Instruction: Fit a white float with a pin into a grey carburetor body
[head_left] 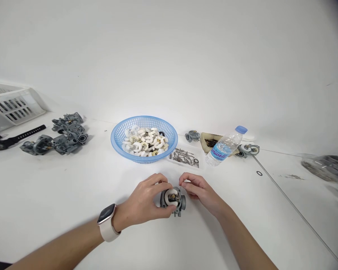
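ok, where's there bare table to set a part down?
Left: between the pile of gray parts and the left forearm. Right: between the right forearm and the table seam, nearer than the bottle. Crowded: beyond the hands, where the blue basket, pin tray and bottle sit close together.

Left fingers (163,186) grip a grey carburetor (183,203) while right fingers (188,176) pinch a thin pin (181,186) alongside.

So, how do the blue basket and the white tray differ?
The basket is round, blue and perforated; the tray is rectangular and whitish. The basket is bigger and deeper than the tray. The basket holds mostly white curved parts; the tray, mostly slim metal pieces. Both are open on top.
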The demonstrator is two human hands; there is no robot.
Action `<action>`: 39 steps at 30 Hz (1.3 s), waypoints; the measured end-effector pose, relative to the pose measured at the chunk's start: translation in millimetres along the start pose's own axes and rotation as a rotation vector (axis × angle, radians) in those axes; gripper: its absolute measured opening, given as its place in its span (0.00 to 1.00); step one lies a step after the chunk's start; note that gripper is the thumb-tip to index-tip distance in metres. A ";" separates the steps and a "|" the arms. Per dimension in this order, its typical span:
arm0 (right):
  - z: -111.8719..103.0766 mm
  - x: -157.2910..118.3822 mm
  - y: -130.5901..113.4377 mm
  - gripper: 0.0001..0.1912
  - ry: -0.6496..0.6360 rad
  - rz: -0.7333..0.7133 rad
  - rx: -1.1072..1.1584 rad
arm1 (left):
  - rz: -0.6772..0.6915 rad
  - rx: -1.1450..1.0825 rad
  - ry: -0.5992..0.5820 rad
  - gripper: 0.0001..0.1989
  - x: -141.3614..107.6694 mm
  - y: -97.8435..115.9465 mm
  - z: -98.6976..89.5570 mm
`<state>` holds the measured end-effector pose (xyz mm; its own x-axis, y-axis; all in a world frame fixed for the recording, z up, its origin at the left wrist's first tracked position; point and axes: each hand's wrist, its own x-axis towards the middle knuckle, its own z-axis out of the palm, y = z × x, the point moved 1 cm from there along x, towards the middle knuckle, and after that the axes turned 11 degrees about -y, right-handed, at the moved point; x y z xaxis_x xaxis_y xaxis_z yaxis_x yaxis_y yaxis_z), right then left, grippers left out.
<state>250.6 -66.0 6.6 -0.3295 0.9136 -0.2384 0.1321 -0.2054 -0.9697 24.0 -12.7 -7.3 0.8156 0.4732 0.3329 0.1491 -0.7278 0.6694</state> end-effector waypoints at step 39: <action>10.5 0.5 -4.1 0.16 -0.090 -0.016 -0.039 | 0.106 0.092 0.088 0.16 -0.9 2.8 2.2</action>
<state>240.0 -68.3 10.0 -0.4139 0.8813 -0.2279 0.1617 -0.1752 -0.9712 24.9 -16.3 -7.2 0.7780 0.4299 0.4581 0.1185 -0.8166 0.5650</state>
